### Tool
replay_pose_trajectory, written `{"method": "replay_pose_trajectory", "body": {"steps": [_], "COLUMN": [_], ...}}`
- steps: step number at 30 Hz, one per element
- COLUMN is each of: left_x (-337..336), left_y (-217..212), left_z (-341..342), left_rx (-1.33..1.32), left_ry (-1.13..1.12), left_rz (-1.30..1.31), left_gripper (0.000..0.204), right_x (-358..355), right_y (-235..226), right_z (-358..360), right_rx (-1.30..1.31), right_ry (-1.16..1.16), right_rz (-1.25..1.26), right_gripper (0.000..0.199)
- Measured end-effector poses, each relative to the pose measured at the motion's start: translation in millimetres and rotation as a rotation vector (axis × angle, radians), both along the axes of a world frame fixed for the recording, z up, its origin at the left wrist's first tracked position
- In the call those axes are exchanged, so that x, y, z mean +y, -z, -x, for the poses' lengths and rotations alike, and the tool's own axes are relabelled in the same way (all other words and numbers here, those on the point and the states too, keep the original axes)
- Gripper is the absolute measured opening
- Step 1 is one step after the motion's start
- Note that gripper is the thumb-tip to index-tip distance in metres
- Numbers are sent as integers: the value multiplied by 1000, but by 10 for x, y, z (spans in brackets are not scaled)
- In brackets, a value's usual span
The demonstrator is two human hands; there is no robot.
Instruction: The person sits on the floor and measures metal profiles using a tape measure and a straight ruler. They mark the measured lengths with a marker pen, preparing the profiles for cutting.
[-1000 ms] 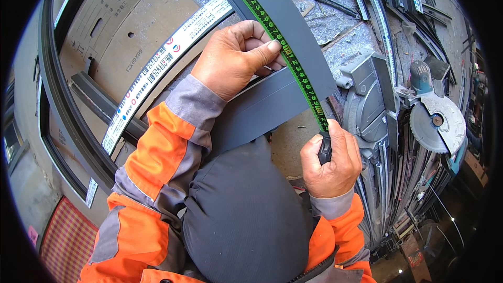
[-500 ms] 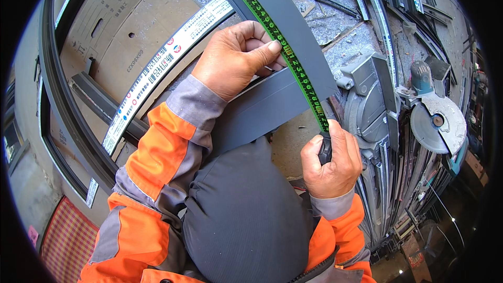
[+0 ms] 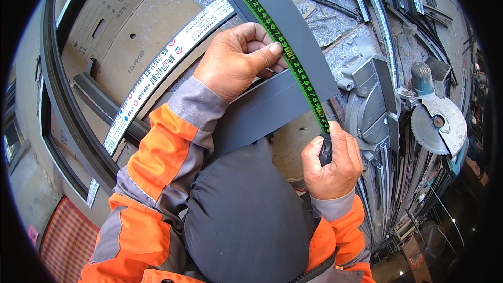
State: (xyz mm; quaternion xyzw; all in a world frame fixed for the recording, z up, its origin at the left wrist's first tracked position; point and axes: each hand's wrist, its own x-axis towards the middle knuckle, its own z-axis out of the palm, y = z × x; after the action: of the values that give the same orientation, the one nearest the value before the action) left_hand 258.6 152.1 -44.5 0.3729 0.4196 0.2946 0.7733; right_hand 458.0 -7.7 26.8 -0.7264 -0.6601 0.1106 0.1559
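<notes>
A green tape measure blade runs out along a dark grey flat profile that stretches from the top of the view toward my lap. My right hand is closed around the black tape measure case at the blade's near end. My left hand pinches the blade's left edge between thumb and fingers, partway along. Its curled fingertips are partly hidden behind the thumb. Below the left hand a wider grey piece crosses under the blade and reaches over my knee.
At right stands a cutting saw with a round toothed blade. Long metal offcuts lie beyond it. To the left are a dark frame, a white printed strip and cardboard. A red checked cloth lies lower left.
Almost nothing differs. The hands keep their hold on the tape measure, and the whole scene sits a few pixels lower.
</notes>
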Motion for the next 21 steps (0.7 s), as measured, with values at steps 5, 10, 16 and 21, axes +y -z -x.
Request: {"method": "replay_pose_trajectory", "body": {"steps": [5, 10, 16, 21], "left_x": [6, -1, 15, 54], "left_y": [-6, 12, 49, -56], "left_z": [-16, -13, 45, -22], "left_rx": [-11, 0, 7, 165], "left_ry": [5, 4, 29, 61], "left_rz": [10, 6, -10, -77], "left_gripper": [22, 21, 22, 25], "right_x": [5, 2, 21, 35], "right_y": [-15, -7, -25, -14], "right_z": [-2, -9, 23, -48], "right_rx": [0, 4, 36, 86], "right_ry": [3, 0, 24, 63], "right_rz": [-2, -8, -11, -46], "right_gripper": [38, 37, 35, 29]}}
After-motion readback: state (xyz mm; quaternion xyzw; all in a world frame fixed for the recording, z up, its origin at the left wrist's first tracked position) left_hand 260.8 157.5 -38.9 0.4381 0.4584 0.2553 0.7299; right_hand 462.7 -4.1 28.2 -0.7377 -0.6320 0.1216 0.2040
